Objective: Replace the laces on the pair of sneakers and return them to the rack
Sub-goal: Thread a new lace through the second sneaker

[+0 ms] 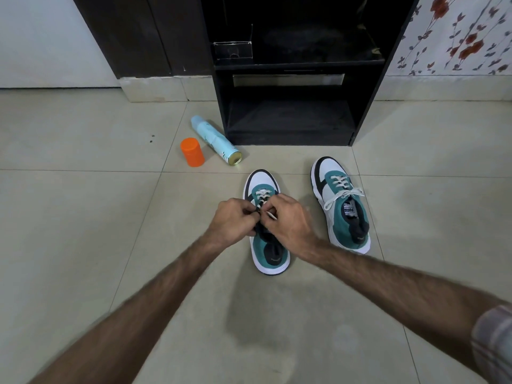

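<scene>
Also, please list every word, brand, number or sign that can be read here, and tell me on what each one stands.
"PUMA": on the insole label inside the right sneaker, seen upside down.
Light blue spray can lying on the floor: it has small print on its side, too small and blurred to read.
Orange cap: no text visible.
Left sneaker: both hands cover its opening, no text visible.

Teal-and-white left sneaker stands under the fingers, white lace half threaded; the tied right sneaker stands right of them.
</scene>
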